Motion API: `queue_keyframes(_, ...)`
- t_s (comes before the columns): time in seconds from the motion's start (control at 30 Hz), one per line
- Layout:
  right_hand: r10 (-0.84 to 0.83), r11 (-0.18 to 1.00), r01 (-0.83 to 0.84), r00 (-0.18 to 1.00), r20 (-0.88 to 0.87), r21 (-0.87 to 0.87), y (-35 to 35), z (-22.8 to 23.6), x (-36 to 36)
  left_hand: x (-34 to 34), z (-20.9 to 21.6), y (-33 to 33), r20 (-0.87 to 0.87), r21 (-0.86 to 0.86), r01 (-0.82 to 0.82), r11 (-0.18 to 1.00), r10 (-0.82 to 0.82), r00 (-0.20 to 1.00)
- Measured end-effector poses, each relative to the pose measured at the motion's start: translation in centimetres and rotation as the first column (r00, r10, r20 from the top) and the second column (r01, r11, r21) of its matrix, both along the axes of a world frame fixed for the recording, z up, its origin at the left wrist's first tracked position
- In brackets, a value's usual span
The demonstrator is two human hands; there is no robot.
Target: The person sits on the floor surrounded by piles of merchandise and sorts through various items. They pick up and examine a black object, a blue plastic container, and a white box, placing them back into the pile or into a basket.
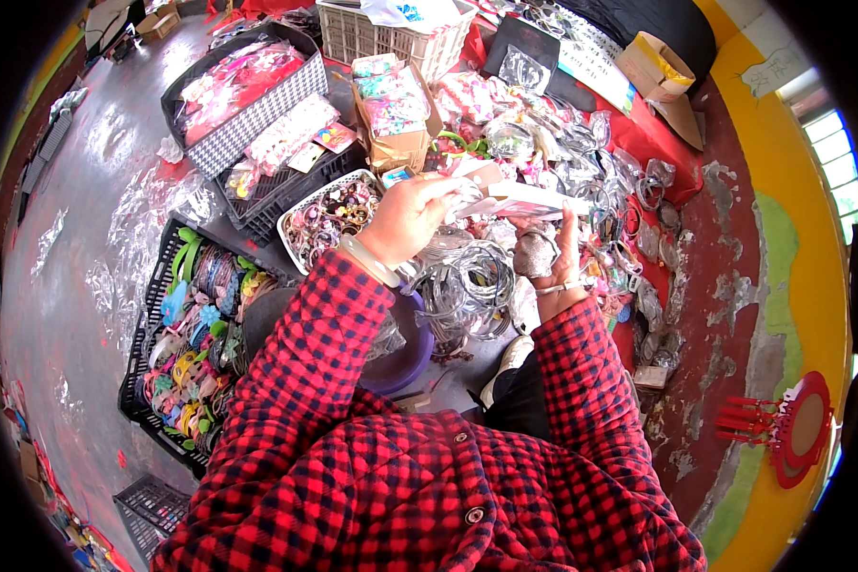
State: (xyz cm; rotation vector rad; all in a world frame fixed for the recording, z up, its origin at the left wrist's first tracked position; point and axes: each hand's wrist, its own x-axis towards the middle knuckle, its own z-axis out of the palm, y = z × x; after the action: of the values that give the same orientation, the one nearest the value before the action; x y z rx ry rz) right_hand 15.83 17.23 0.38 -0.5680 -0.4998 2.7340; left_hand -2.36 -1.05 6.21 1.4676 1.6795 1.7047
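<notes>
My left hand [405, 221] is closed in a pinch at the left end of a small, flat white box [524, 202]. A pale, clear-looking bit shows at its fingertips, too small to name. The box has an open flap with a brown inner side. From the right, my right hand [561, 262] grips the box, its thumb along the right end. Against that palm lies a grey, rounded bundle [536, 252] that I cannot identify. Below the hands are coiled silvery hoops [472, 291] in clear bags, beside a purple basin [412, 357].
A black crate [133, 381] of colourful hair accessories stands on the left. A white basket [291, 243] of small trinkets sits near my left hand. Beyond are a cardboard box [405, 151], a checked bin [257, 119] and a beige crate [391, 43]. Bagged goods [582, 133] pile up on the right.
</notes>
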Motion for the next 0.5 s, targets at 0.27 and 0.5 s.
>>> queue_keyframes(0.27, 0.037, 0.998, -0.035, 0.999, 0.024, -0.048, -0.5, 0.3, -0.3, 1.4, -0.8, 0.4, 0.044, 0.035, -0.169, 0.985, 0.168, 0.985)
queue_keyframes(0.5, -0.069, 0.998, 0.069, 0.998, 0.005, -0.004, -0.8, 0.1, -0.7, 0.7, -1.8, 1.4, -0.253, 0.161, 0.022, 0.987, 0.02, 0.967)
